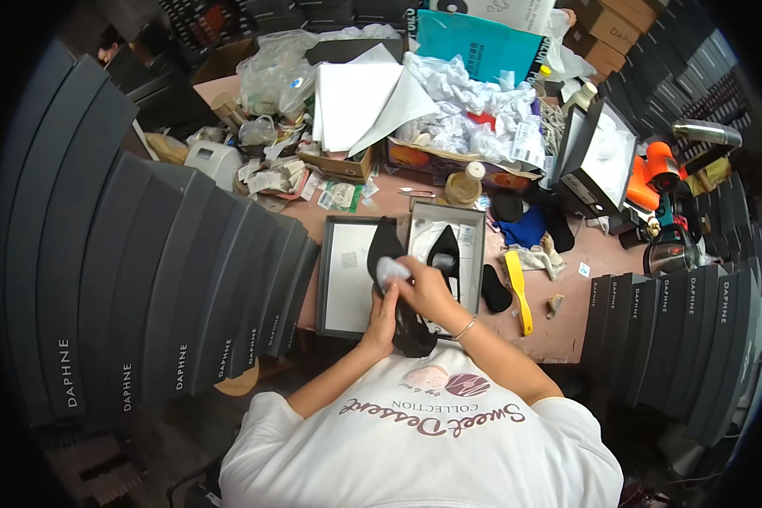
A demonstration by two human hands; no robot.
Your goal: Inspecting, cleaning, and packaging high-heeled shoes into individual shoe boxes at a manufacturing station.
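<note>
My left hand (383,320) grips a black pointed shoe (388,245) from below, over the middle of the table. My right hand (427,286) holds a crumpled wad of white paper (391,271) against the shoe's opening. A second black pointed shoe (445,247) lies in the open grey shoe box (474,222) just right of my hands. The box's lid (340,279) lies upturned to the left of the box, partly under the held shoe.
Tall rows of dark shoe boxes stand at the left (186,279) and right (669,322). A yellow brush (518,286), black insoles (494,289), blue cloth (525,227), a tape roll (464,188), heaps of white tissue paper (466,110), an orange tool (652,173) crowd the table.
</note>
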